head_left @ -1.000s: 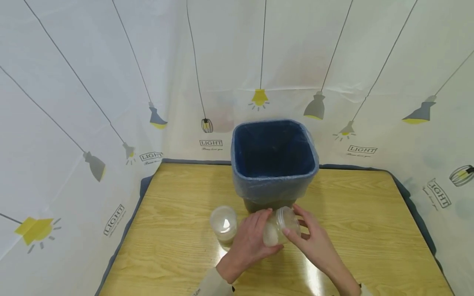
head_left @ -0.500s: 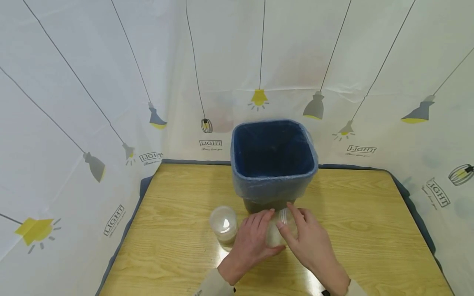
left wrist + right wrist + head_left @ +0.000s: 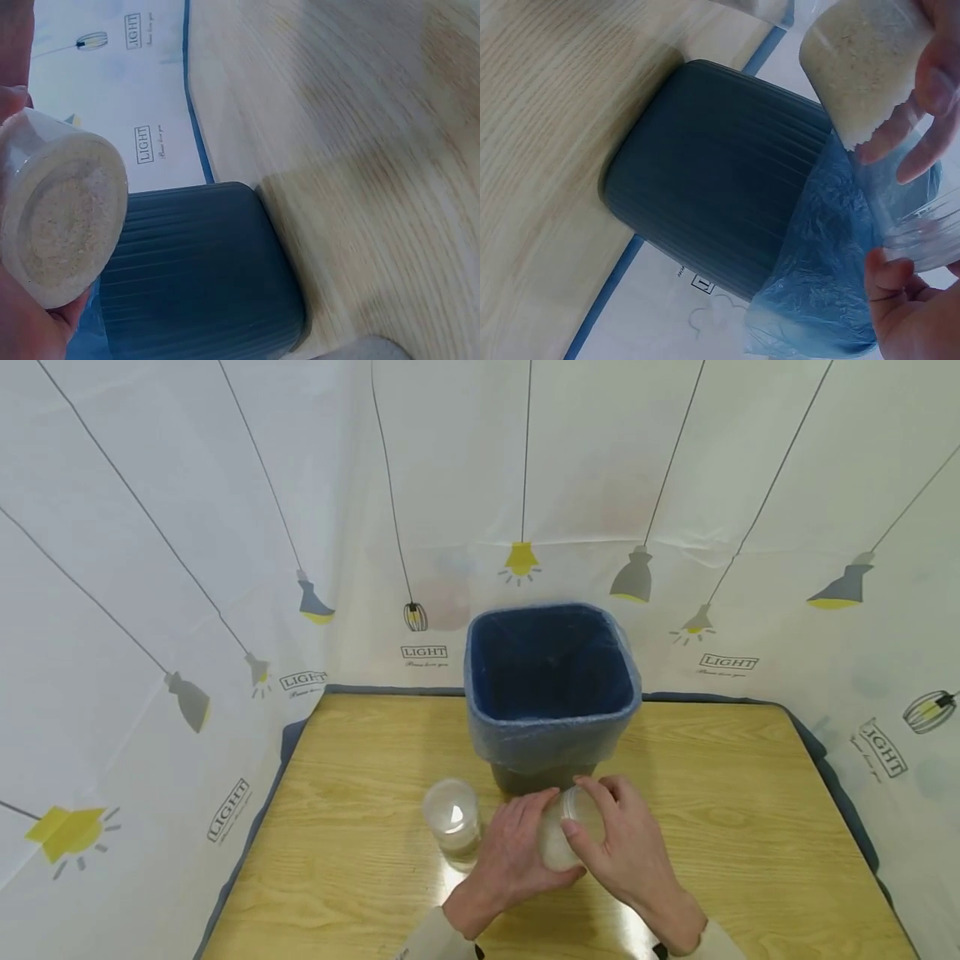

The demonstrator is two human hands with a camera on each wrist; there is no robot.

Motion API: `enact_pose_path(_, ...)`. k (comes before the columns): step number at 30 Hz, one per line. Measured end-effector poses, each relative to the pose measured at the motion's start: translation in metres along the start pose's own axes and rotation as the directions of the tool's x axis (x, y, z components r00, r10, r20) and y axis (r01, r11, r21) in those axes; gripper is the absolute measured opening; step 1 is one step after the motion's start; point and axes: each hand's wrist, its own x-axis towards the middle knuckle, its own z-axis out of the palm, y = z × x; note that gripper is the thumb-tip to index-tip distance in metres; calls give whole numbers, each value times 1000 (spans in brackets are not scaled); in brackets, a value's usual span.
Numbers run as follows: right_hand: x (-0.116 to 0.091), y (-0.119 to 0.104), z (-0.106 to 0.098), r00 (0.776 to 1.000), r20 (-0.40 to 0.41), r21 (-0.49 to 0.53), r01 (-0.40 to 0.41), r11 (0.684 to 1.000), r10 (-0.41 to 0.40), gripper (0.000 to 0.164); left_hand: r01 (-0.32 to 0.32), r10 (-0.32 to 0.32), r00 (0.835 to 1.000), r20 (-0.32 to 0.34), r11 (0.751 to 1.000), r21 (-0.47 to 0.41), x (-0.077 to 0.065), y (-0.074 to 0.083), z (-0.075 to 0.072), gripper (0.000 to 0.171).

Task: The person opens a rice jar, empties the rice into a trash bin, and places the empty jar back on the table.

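Observation:
Both hands hold a clear plastic jar (image 3: 557,845) tilted on its side, part-filled with white grains that look like rice. My left hand (image 3: 513,850) grips the body, with its thumb underneath. Around the ridged lid end (image 3: 930,236), my right hand (image 3: 636,852) curls its thumb and fingers. In the left wrist view the jar's round base (image 3: 67,217) faces the camera, grains showing through it. A second clear jar (image 3: 452,818) stands upright on the table just left of my left hand.
A dark bin (image 3: 712,176) with a blue plastic liner (image 3: 547,739) stands right behind the hands, its mouth open upward. The wood-patterned table (image 3: 352,827) meets a white sheet printed with lamps (image 3: 427,510) at the back and sides.
My right hand has moved left and farther over the lid end, its grip now closer round it. My left hand keeps hold of the jar's body. The standing jar and bin have stayed put.

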Motion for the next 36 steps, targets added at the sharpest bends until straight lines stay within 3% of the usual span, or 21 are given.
enact_pose_path(9,-4,4,0,1000,12,48,18,999,-19,50,-4,4,1000,25,1000,-16,-1,0,-1,101)
enact_pose_path(24,-4,5,-6,999,-8,78,53,995,-53,49,23,-9,994,111,992,-127,4,3,-6,97)
enact_pose_path(31,-3,11,-7,994,7,108,111,988,-112,53,144,-79,966,245,955,-261,6,2,-10,99)
enact_pose_path(36,-3,15,-9,983,42,147,171,974,-179,58,190,-85,944,318,929,-316,3,-1,-12,99)
